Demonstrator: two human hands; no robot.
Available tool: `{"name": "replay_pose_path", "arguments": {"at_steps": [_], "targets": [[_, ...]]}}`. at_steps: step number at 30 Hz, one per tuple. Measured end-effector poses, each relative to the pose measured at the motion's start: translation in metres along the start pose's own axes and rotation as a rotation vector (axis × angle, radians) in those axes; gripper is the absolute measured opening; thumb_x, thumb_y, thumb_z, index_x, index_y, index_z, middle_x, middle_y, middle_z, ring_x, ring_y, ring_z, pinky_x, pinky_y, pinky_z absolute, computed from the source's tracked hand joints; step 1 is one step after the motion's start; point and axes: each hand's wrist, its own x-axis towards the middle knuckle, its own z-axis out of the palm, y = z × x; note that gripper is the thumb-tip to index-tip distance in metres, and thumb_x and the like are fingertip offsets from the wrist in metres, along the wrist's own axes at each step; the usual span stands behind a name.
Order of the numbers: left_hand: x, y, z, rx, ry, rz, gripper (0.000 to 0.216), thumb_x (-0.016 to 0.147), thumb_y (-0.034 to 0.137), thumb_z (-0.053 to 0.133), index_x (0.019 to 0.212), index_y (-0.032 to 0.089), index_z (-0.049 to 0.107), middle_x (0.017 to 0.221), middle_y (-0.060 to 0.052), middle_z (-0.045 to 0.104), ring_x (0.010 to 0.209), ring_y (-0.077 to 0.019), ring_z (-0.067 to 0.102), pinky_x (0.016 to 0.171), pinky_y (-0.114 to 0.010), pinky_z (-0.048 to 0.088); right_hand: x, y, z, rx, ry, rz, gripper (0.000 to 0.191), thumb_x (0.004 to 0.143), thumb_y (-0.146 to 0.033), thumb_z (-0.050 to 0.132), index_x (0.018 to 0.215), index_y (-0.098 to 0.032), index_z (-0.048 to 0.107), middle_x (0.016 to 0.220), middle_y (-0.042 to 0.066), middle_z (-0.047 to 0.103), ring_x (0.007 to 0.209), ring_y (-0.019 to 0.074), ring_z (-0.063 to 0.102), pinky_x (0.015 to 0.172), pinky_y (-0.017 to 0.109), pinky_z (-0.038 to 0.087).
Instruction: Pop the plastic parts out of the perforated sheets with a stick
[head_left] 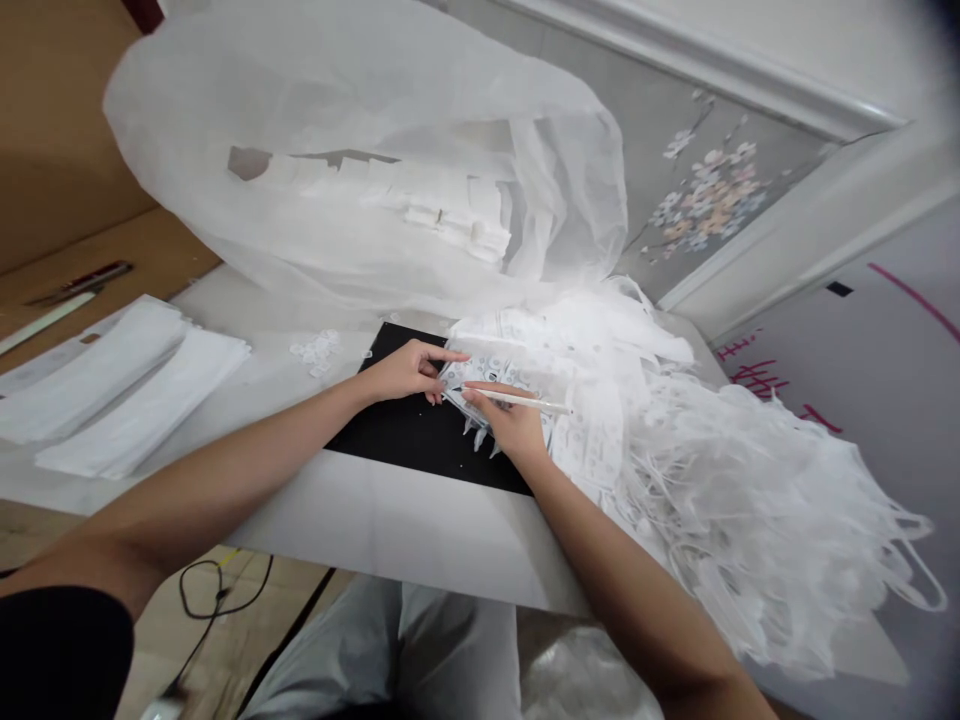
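My left hand (pixel 411 370) rests on a black mat (pixel 409 430), its fingers curled and the forefinger stretched out, pressing down a white sheet of small punched stickers (pixel 495 375). My right hand (pixel 510 420) lies over the same sheet and grips a thin white stick-like tool (pixel 525 401), held like a pen with its tip pointing left toward the left fingertips. A little heap of small white round pieces (pixel 316 350) lies left of the mat.
A big translucent plastic bag (pixel 360 170) with white strips inside stands behind the mat. A large tangled pile of white cut waste (pixel 742 500) spreads to the right. Flat white packets (pixel 127 385) lie at the left. A black cable (pixel 217 590) hangs under the white table's front edge (pixel 420 560).
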Motion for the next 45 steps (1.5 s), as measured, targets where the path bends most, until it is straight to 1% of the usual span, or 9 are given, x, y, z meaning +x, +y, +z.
{"name": "replay_pose_path", "arguments": {"at_steps": [7, 14, 23, 29, 35, 37, 39, 42, 45], "targets": [[0.0, 0.001, 0.0, -0.077, 0.009, -0.03, 0.067, 0.072, 0.011, 0.07, 0.137, 0.008, 0.051, 0.069, -0.008, 0.074, 0.066, -0.0215, 0.073, 0.068, -0.031, 0.059, 0.0, -0.001, -0.001, -0.014, -0.001, -0.009, 0.018, 0.08, -0.043, 0.07, 0.088, -0.029, 0.077, 0.092, 0.001, 0.076, 0.091, 0.0236, 0.072, 0.085, 0.039, 0.059], [0.0, 0.002, 0.001, -0.12, 0.014, -0.036, 0.07, 0.069, 0.008, 0.071, 0.136, 0.008, 0.051, 0.068, -0.008, 0.074, 0.067, -0.0219, 0.073, 0.066, -0.029, 0.058, -0.001, 0.002, -0.001, -0.073, -0.006, -0.067, 0.02, 0.082, -0.046, 0.067, 0.089, -0.029, 0.077, 0.091, 0.002, 0.076, 0.089, 0.0241, 0.071, 0.082, 0.04, 0.058], [0.002, 0.001, 0.006, -0.241, -0.011, -0.072, 0.077, 0.065, 0.005, 0.073, 0.138, 0.009, 0.05, 0.07, -0.007, 0.075, 0.07, -0.0233, 0.073, 0.072, -0.032, 0.059, 0.002, 0.004, -0.002, -0.296, -0.044, -0.34, 0.017, 0.089, -0.039, 0.06, 0.091, -0.031, 0.075, 0.09, -0.001, 0.076, 0.085, 0.0206, 0.07, 0.084, 0.037, 0.053], [0.003, 0.003, 0.011, -0.383, 0.041, -0.116, 0.078, 0.063, 0.003, 0.071, 0.138, 0.01, 0.05, 0.091, -0.011, 0.075, 0.077, -0.0239, 0.073, 0.069, -0.031, 0.06, 0.007, 0.007, -0.004, -0.539, -0.071, -0.559, 0.015, 0.093, -0.031, 0.058, 0.098, -0.027, 0.071, 0.108, 0.001, 0.073, 0.098, 0.0214, 0.065, 0.087, 0.038, 0.046], [0.005, 0.001, 0.011, -0.497, 0.097, -0.123, 0.074, 0.059, -0.002, 0.066, 0.13, 0.015, 0.059, 0.12, -0.012, 0.067, 0.067, -0.0142, 0.071, 0.063, -0.024, 0.058, 0.006, 0.003, 0.003, -0.729, -0.088, -0.657, 0.014, 0.095, -0.025, 0.054, 0.096, -0.025, 0.068, 0.102, 0.004, 0.075, 0.101, 0.0227, 0.061, 0.087, 0.038, 0.041], [0.005, 0.001, 0.012, -0.535, 0.102, -0.126, 0.074, 0.058, -0.004, 0.066, 0.13, 0.014, 0.059, 0.116, -0.012, 0.068, 0.062, -0.0101, 0.067, 0.06, -0.021, 0.056, 0.006, 0.002, 0.003, -0.743, -0.088, -0.663, 0.015, 0.096, -0.025, 0.053, 0.095, -0.025, 0.068, 0.098, 0.003, 0.075, 0.1, 0.0217, 0.061, 0.087, 0.038, 0.041], [0.006, 0.001, 0.014, -0.576, 0.116, -0.133, 0.072, 0.06, -0.003, 0.066, 0.13, 0.011, 0.059, 0.104, -0.01, 0.071, 0.062, -0.0089, 0.065, 0.059, -0.02, 0.054, 0.007, 0.004, 0.003, -0.743, -0.081, -0.673, 0.014, 0.095, -0.025, 0.054, 0.095, -0.025, 0.068, 0.099, 0.003, 0.074, 0.097, 0.0203, 0.062, 0.085, 0.036, 0.042], [0.006, 0.001, 0.017, -0.6, 0.133, -0.131, 0.068, 0.065, 0.002, 0.069, 0.131, 0.007, 0.056, 0.089, -0.008, 0.072, 0.067, -0.0123, 0.067, 0.063, -0.022, 0.055, 0.008, 0.011, 0.001, -0.753, -0.045, -0.709, 0.011, 0.093, -0.024, 0.057, 0.098, -0.024, 0.067, 0.102, 0.003, 0.074, 0.092, 0.0188, 0.063, 0.082, 0.034, 0.043], [0.006, 0.001, 0.019, -0.52, 0.115, -0.125, 0.071, 0.072, 0.014, 0.074, 0.138, 0.01, 0.049, 0.086, -0.008, 0.071, 0.068, -0.0177, 0.071, 0.067, -0.029, 0.059, 0.011, 0.018, 0.0, -0.725, -0.002, -0.746, 0.013, 0.092, -0.023, 0.058, 0.101, -0.023, 0.067, 0.094, 0.003, 0.074, 0.087, 0.0189, 0.064, 0.08, 0.033, 0.046]]}}
